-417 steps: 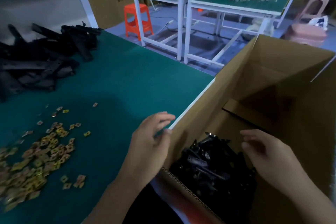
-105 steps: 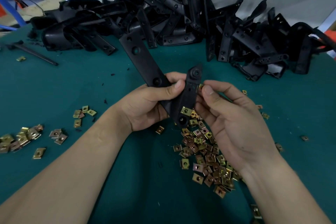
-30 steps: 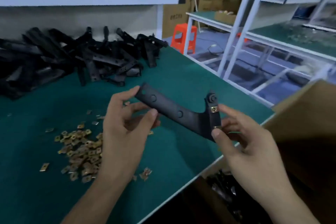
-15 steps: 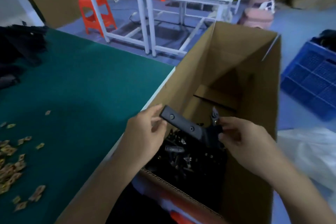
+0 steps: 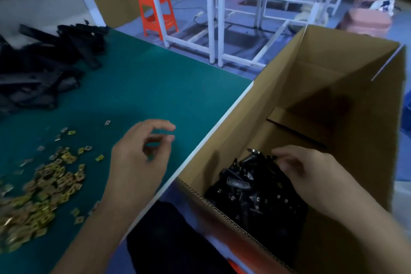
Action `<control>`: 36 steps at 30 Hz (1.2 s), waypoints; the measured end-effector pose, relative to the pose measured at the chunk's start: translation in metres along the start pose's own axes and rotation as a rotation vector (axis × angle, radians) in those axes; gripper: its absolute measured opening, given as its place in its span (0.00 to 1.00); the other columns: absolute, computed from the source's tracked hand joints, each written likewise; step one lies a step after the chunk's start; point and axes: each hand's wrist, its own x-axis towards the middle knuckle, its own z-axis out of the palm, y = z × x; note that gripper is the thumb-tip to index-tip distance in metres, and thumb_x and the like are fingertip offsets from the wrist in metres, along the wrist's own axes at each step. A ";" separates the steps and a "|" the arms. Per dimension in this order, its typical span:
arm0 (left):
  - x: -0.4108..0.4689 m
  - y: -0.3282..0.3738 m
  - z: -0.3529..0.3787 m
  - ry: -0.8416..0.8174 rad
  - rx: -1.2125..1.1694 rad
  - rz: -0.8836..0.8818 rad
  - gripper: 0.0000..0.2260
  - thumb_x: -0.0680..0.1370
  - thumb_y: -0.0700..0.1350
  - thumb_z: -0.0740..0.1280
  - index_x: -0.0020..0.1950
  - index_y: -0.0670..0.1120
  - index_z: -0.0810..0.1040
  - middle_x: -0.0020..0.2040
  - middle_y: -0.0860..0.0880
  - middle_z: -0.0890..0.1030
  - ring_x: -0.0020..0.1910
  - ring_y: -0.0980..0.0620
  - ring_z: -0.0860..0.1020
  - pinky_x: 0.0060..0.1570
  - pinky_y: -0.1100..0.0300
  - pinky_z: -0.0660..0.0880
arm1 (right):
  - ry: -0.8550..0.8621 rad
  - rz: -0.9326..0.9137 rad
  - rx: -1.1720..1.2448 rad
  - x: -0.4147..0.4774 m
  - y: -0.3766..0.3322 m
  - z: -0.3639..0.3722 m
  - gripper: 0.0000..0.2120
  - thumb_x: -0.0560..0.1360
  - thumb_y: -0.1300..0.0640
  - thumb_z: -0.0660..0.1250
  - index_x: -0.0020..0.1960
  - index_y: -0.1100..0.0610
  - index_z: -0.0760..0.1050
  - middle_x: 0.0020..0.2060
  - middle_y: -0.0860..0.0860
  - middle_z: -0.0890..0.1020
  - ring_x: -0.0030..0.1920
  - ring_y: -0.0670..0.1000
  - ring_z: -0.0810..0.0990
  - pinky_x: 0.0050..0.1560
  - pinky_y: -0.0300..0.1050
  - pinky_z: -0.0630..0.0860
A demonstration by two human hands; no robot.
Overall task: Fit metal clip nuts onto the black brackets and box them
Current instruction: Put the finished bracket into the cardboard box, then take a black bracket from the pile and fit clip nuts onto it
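Green bench (image 5: 155, 87) is carrying two piles: clip nuts (image 5: 44, 184) are lying scattered at the near left, brackets (image 5: 44, 62) are sitting heaped at the far left, well apart.

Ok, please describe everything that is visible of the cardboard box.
The cardboard box is brown corrugated board, open on top, flaps standing up; the wavy cut edge shows on its near wall. It stands beside the green table, left wall against the white table edge. A heap of black brackets with metal clips fills its near part; the far floor is bare. The right hand reaches in over the heap; whether it grips anything is unclear.
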 end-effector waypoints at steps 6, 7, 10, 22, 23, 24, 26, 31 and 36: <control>-0.019 -0.076 -0.142 0.536 0.238 -0.175 0.04 0.78 0.50 0.66 0.51 0.58 0.78 0.46 0.57 0.83 0.45 0.60 0.81 0.44 0.70 0.76 | -0.074 -0.241 0.175 0.023 -0.079 0.036 0.18 0.78 0.56 0.70 0.53 0.30 0.76 0.41 0.31 0.83 0.49 0.28 0.77 0.41 0.20 0.72; -0.026 -0.093 -0.167 0.630 0.296 -0.224 0.05 0.77 0.48 0.65 0.51 0.57 0.78 0.46 0.56 0.82 0.45 0.58 0.81 0.46 0.68 0.75 | -0.097 -0.285 0.186 0.027 -0.097 0.044 0.20 0.77 0.57 0.71 0.51 0.29 0.75 0.42 0.29 0.82 0.49 0.28 0.78 0.42 0.20 0.72; -0.047 -0.137 -0.224 0.775 0.442 -0.377 0.11 0.78 0.39 0.67 0.51 0.55 0.77 0.48 0.51 0.81 0.45 0.55 0.79 0.48 0.60 0.71 | -0.097 -0.459 0.188 0.037 -0.156 0.075 0.23 0.73 0.61 0.75 0.53 0.32 0.77 0.42 0.32 0.84 0.47 0.32 0.80 0.47 0.22 0.72; -0.054 -0.206 -0.265 0.929 0.247 -0.586 0.11 0.80 0.38 0.66 0.48 0.56 0.77 0.47 0.58 0.79 0.45 0.68 0.76 0.36 0.76 0.68 | -0.138 -0.659 0.223 0.158 -0.388 0.231 0.21 0.77 0.54 0.71 0.69 0.45 0.73 0.62 0.52 0.77 0.51 0.43 0.77 0.54 0.38 0.70; -0.053 -0.207 -0.264 0.936 0.227 -0.593 0.11 0.80 0.39 0.66 0.48 0.57 0.76 0.47 0.58 0.79 0.45 0.66 0.76 0.36 0.73 0.69 | -0.112 -0.622 0.201 0.175 -0.404 0.238 0.24 0.77 0.53 0.70 0.72 0.46 0.71 0.65 0.55 0.74 0.50 0.46 0.77 0.53 0.39 0.70; -0.053 -0.208 -0.264 0.941 0.212 -0.602 0.11 0.81 0.40 0.66 0.47 0.58 0.76 0.47 0.58 0.79 0.46 0.65 0.76 0.36 0.71 0.69 | -0.103 -0.591 0.191 0.190 -0.419 0.245 0.26 0.78 0.52 0.70 0.74 0.47 0.68 0.69 0.56 0.71 0.49 0.48 0.76 0.49 0.37 0.71; -0.054 -0.211 -0.265 0.945 0.198 -0.613 0.11 0.81 0.41 0.66 0.47 0.59 0.76 0.47 0.58 0.79 0.47 0.65 0.76 0.37 0.71 0.70 | -0.131 -0.544 0.192 0.217 -0.444 0.259 0.32 0.78 0.52 0.70 0.78 0.46 0.60 0.73 0.55 0.63 0.47 0.51 0.73 0.42 0.35 0.70; -0.053 -0.214 -0.265 0.959 0.189 -0.612 0.11 0.80 0.41 0.66 0.45 0.58 0.77 0.46 0.58 0.80 0.49 0.67 0.76 0.39 0.77 0.70 | -0.193 -0.474 0.132 0.251 -0.470 0.288 0.39 0.76 0.51 0.74 0.80 0.45 0.56 0.77 0.56 0.60 0.66 0.62 0.73 0.63 0.51 0.73; -0.051 -0.216 -0.265 0.966 0.178 -0.637 0.10 0.80 0.42 0.66 0.44 0.57 0.78 0.45 0.57 0.80 0.46 0.67 0.77 0.35 0.76 0.70 | -0.142 -0.523 0.239 0.253 -0.463 0.291 0.37 0.73 0.54 0.78 0.77 0.47 0.65 0.72 0.54 0.72 0.56 0.55 0.76 0.54 0.44 0.73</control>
